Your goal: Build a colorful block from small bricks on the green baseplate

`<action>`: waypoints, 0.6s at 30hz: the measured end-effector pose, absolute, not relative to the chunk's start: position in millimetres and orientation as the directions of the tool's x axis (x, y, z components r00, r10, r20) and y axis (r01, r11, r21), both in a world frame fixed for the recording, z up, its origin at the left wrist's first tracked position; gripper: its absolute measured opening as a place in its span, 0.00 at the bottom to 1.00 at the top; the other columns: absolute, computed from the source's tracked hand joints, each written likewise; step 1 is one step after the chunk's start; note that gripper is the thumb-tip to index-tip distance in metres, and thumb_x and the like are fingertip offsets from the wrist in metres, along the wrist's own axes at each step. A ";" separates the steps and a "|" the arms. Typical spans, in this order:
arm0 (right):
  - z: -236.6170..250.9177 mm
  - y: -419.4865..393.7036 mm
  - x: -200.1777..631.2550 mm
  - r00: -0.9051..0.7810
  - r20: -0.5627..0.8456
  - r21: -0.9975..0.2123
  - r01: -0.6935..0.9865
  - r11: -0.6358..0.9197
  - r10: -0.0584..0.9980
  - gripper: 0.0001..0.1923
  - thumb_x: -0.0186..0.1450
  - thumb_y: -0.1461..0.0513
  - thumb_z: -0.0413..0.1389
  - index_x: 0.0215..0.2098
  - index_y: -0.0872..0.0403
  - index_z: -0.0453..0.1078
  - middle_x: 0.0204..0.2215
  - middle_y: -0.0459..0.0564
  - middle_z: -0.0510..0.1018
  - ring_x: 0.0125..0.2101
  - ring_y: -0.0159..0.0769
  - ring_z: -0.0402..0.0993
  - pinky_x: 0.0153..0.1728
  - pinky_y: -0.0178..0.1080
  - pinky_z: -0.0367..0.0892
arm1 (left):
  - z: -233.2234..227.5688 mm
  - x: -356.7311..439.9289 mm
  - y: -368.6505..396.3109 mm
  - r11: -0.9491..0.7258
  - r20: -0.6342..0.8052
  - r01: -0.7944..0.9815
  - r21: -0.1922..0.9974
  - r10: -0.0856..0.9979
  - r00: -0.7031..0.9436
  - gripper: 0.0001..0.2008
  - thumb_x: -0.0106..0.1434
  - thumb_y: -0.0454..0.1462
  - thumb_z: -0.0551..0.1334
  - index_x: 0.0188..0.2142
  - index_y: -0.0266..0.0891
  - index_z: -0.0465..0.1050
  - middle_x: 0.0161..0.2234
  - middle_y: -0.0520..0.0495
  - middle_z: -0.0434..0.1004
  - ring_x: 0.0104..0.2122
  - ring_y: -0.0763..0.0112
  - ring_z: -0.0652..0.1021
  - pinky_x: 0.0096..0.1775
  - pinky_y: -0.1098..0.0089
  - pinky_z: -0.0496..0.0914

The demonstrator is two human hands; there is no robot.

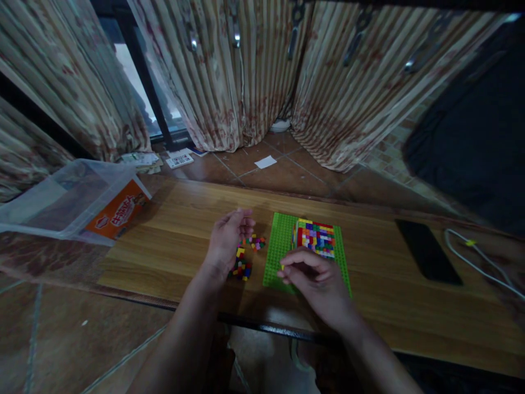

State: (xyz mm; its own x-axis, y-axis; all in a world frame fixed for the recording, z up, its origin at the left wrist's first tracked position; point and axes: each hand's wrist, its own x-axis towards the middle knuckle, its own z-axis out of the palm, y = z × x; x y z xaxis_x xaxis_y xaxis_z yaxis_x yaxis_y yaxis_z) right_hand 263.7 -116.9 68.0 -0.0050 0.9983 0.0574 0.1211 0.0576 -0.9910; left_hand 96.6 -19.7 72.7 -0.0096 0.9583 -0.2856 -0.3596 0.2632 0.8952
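Observation:
A green baseplate (279, 235) lies on the wooden table, bearing a block of many-coloured toy bricks (315, 235) built up in rows. Over the plate's near part, my right hand (315, 273) pinches a small yellow brick (283, 267) between thumb and fingertips. My left hand (229, 235) is held to the left of the plate, fingers apart and nothing visible in it. Just right of it and partly behind its wrist, loose small bricks (241, 268) lie in a pile on the table.
At the far left stands a clear plastic bin (74, 191) with an orange label. A black phone-like slab (429, 250) and a white cable (479, 262) lie on the right. Striped curtains (262, 71) hang behind the table (164, 246); papers (179, 158) rest on the tiled floor.

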 end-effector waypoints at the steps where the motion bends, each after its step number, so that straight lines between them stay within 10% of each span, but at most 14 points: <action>1: 70.4 -116.7 271.2 0.018 0.026 -0.998 0.060 0.025 1.000 0.02 0.61 0.61 0.60 0.34 0.50 0.76 0.30 0.44 0.77 0.29 0.32 0.77 0.30 0.34 0.72 | 72.3 98.2 -20.6 0.249 -0.266 -0.329 0.911 0.964 -0.008 0.14 0.55 0.44 0.65 0.32 0.34 0.76 0.25 0.50 0.75 0.23 0.77 0.72 0.28 0.75 0.66; 7: 79.9 -109.7 332.1 0.293 -0.007 -0.998 -0.064 0.013 0.956 0.06 0.57 0.60 0.65 0.33 0.48 0.79 0.28 0.44 0.80 0.27 0.28 0.75 0.31 0.31 0.70 | 69.2 110.5 -25.3 0.255 -0.239 -0.202 0.946 0.966 0.097 0.13 0.53 0.43 0.66 0.31 0.34 0.75 0.25 0.50 0.74 0.22 0.77 0.71 0.26 0.74 0.64; 18: 62.1 -103.7 368.3 0.459 -0.009 -0.946 0.284 -0.156 0.888 0.16 0.49 0.52 0.67 0.33 0.53 0.79 0.29 0.49 0.82 0.29 0.37 0.76 0.31 0.39 0.70 | 60.3 120.1 -24.0 0.246 -0.218 -0.149 0.958 0.959 0.179 0.13 0.53 0.44 0.66 0.30 0.35 0.74 0.24 0.51 0.73 0.21 0.78 0.70 0.23 0.75 0.61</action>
State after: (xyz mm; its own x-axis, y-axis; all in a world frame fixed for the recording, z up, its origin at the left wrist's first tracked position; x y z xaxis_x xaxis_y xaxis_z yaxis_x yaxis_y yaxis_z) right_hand 368.3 -103.7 62.1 0.4595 0.8881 -0.0088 0.2840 -0.1563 -0.9460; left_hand 120.1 -24.0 60.3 0.1792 0.9593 -0.2181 -0.1493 0.2457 0.9578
